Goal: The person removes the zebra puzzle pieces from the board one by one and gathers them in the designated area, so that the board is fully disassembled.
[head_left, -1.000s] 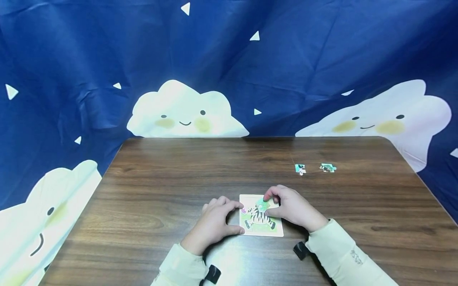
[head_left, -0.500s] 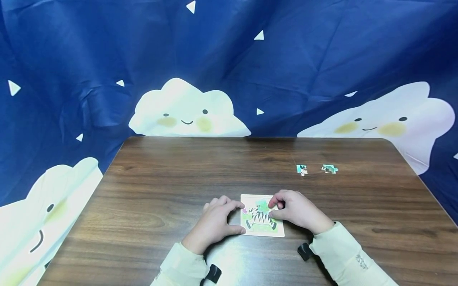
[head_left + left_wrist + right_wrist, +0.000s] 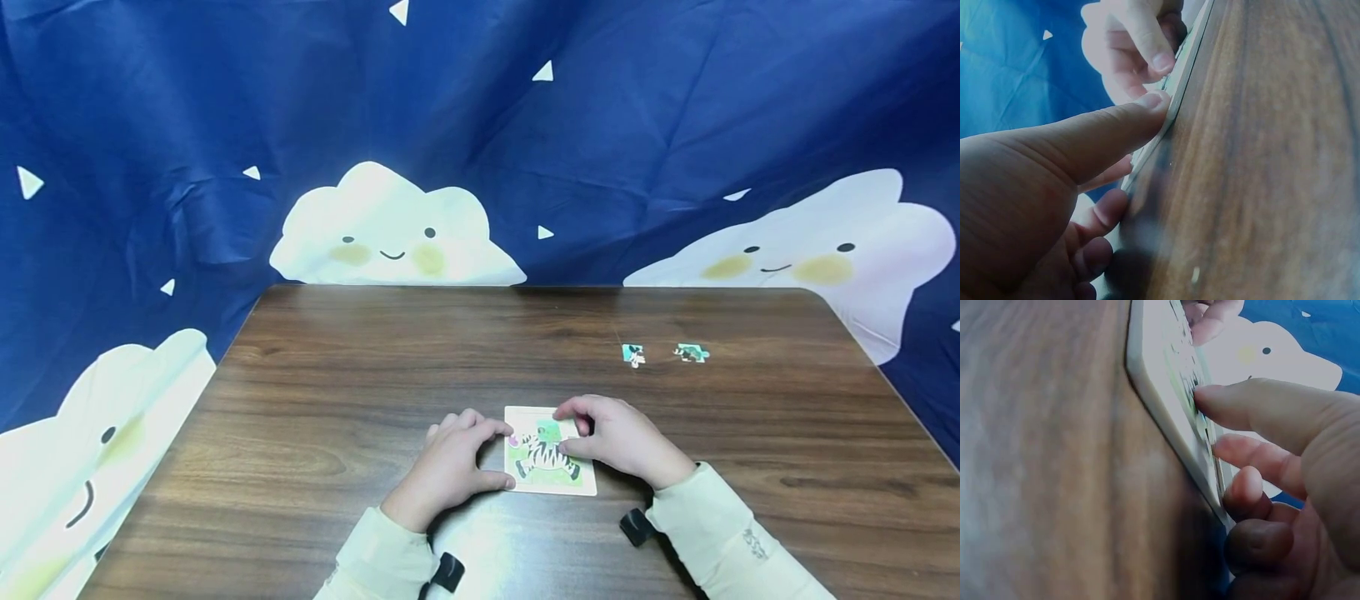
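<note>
Two hands are curled on the puzzle board [image 3: 550, 454]: left hand [image 3: 450, 467] steadying, right hand [image 3: 618, 437] pressing; the piece should be seated flat.

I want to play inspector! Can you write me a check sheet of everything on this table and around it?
Surface: brown wooden table, flat, glossy near the front edge.
Job's things: zebra puzzle board lying flat between both hands.
Clutter: two loose puzzle pieces far right, apart from each other.
Hands: left hand grips the board's left edge with curled fingers; right hand holds the right side, thumb pressing on the picture.
Cables: nothing seen; black wrist straps only.
Surroundings: dark blue cloth with smiling clouds behind the table.
</note>
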{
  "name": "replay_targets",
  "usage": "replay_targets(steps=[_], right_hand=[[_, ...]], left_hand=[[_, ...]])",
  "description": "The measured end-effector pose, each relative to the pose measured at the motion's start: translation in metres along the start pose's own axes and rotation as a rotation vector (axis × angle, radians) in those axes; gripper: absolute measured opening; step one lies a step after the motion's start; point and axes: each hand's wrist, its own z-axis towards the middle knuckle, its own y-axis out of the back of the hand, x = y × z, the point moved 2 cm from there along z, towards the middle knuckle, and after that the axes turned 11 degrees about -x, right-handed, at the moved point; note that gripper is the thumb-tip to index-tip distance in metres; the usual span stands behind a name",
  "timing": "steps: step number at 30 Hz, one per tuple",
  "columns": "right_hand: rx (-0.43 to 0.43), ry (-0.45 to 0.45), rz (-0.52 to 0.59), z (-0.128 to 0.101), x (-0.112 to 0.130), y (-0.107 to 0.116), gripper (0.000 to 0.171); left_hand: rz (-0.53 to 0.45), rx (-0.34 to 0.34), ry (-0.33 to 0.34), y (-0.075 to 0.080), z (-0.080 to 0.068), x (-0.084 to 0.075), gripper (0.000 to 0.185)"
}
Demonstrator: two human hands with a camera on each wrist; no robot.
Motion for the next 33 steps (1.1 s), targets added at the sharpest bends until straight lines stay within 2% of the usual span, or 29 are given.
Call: replay_targets(steps=[3, 5, 14, 19, 27, 33], right_hand=[[-0.009, 0.017, -0.025, -0.001, 0.000, 0.000, 0.021], [-0.010, 0.019, -0.041, -0.001, 0.001, -0.001, 0.020], [-0.011, -0.042, -0.128, -0.006, 0.016, -0.011, 0.044], [-0.046, -0.041, -0.176, -0.007, 0.023, -0.016, 0.040], [-0.045, -0.046, -0.119, -0.006, 0.019, -0.014, 0.027], [-0.024, -0.056, -0.048, -0.005, 0.012, -0.011, 0.035]], left_hand=[[0.004, -0.002, 0.001, 0.000, 0.000, 0.000, 0.060], [0.004, -0.003, 0.003, 0.000, 0.000, 0.000, 0.060], [0.007, -0.007, -0.001, -0.001, -0.001, 0.001, 0.061], [0.000, -0.007, -0.005, -0.001, 0.000, 0.001, 0.060], [-0.009, -0.003, 0.002, 0.001, 0.000, 0.001, 0.060], [-0.003, 0.003, 0.004, 0.000, -0.001, 0.000, 0.060]])
